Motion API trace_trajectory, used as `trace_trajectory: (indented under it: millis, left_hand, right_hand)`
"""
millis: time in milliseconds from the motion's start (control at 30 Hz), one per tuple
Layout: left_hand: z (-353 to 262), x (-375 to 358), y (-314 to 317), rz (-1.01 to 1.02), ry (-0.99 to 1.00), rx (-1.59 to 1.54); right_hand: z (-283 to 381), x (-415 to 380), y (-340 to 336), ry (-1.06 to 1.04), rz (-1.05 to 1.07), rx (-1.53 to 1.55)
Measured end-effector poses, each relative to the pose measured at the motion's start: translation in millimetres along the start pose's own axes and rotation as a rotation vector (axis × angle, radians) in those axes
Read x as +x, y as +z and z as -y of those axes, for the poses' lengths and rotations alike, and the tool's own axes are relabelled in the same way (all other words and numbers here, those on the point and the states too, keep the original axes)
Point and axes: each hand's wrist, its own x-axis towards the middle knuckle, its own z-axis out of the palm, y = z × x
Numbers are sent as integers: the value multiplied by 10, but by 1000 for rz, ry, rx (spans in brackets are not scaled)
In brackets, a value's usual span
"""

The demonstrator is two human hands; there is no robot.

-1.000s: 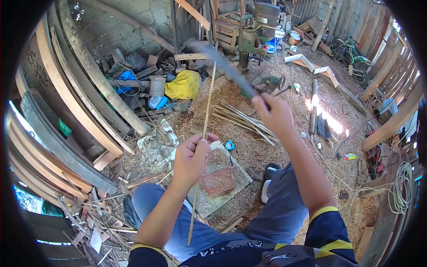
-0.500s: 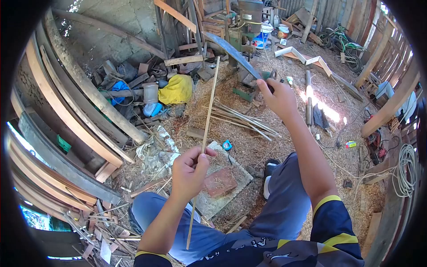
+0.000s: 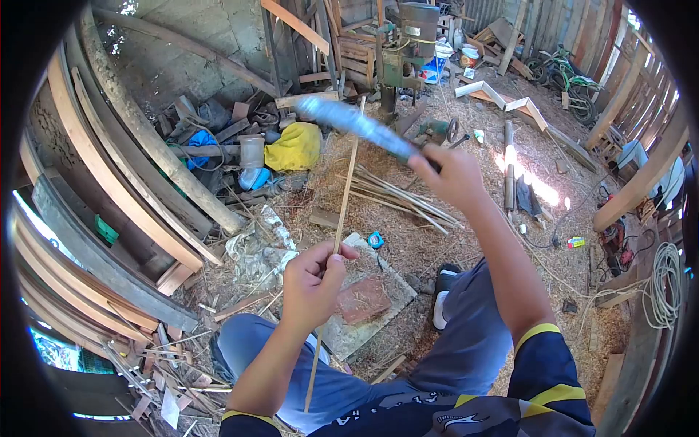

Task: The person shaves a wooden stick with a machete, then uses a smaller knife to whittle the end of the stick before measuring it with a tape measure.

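The left hand [image 3: 313, 284] pinches a long, thin stick [image 3: 349, 177], and the right hand [image 3: 453, 176] grips a big, blurry knife [image 3: 358, 127]

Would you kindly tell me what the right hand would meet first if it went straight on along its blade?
Probably the stick in the left hand: from this view, the blade in the right hand crosses in front of it, though the gap in depth is unclear.

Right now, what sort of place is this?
Probably a shed used for woodwork: long boards line the left side, thin sticks lie in a pile, and what look like wood shavings cover much of the floor.
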Motion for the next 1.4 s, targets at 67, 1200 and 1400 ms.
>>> trace_trajectory:
  millis: [67,1200,1400]
  left_hand:
    - [-5,-23,13,3,-14,0]
    - [12,-37,8,-30,69,77]
    - [16,-123,-26,37,28,41]
  right_hand:
    - [-179,86,-27,196,-43,-51]
    - [389,-324,87,-482,34,53]
    - [-174,48,53,10,-73,-41]
